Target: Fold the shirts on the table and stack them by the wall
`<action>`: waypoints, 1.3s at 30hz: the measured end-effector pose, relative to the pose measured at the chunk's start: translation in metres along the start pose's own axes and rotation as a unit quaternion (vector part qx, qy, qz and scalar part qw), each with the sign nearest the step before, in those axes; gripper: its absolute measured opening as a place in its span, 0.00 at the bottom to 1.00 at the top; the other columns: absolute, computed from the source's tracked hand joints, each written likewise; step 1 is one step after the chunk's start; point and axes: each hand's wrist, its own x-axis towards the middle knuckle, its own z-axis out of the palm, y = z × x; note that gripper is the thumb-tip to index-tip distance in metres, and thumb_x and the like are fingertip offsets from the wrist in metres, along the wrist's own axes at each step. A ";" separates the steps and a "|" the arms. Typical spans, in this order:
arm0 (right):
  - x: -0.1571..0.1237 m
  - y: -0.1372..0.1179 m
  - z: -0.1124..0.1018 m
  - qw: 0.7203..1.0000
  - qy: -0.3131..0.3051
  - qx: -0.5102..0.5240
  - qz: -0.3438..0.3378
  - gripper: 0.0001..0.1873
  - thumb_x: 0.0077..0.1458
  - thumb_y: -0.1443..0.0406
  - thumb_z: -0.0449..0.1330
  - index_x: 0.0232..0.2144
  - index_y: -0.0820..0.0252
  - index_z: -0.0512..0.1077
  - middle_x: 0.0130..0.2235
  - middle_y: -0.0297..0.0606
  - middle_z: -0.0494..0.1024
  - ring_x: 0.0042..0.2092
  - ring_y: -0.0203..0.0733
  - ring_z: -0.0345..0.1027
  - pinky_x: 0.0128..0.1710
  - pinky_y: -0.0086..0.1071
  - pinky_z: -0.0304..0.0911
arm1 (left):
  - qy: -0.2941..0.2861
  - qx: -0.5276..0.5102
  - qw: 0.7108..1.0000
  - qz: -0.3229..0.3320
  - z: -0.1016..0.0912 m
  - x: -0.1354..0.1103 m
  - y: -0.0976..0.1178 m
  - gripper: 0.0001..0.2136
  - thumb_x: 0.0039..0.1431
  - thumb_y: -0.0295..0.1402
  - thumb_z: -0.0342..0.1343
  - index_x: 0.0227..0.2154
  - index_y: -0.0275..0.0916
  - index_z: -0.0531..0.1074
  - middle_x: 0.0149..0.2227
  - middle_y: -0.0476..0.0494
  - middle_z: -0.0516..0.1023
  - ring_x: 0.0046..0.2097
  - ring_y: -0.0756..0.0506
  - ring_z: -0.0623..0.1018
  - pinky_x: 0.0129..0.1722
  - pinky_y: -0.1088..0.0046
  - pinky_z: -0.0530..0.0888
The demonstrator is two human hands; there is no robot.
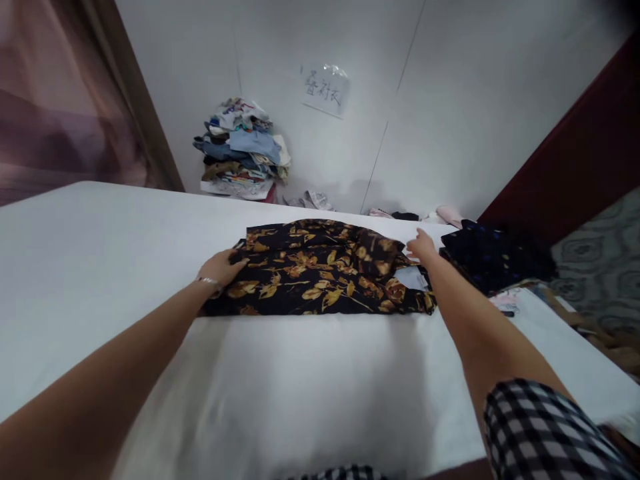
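A dark shirt [320,287] with a gold and brown leaf print lies folded in a long shape on the white table. At its left end my left hand [223,268], with a bracelet at the wrist, closes on the cloth edge, thumb on top. My right hand [421,245] is at the other end, its fingers bent at the corner of a raised, slightly blurred flap [377,252]; the exact grip is partly hidden. Beside that flap, the pale inside of the neck [413,277] shows with a label.
Against the wall stands a tall pile of clothes [245,147]. Dark folded garments [500,257] lie to the right on the table [310,373]. A handwritten paper sign [325,92] hangs on the wall. A pinkish curtain [65,107] hangs at the left.
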 end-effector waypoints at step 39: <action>-0.183 0.091 -0.061 0.942 -0.062 -0.296 -0.144 0.32 0.57 0.46 0.53 0.53 0.64 0.71 0.49 0.51 0.77 0.51 0.54 0.70 0.51 0.42 0.63 | -0.020 0.071 0.989 -0.127 -0.026 -0.155 -0.024 0.31 0.56 0.57 0.44 0.48 0.37 0.73 0.43 0.33 0.81 0.47 0.32 0.79 0.46 0.57 0.73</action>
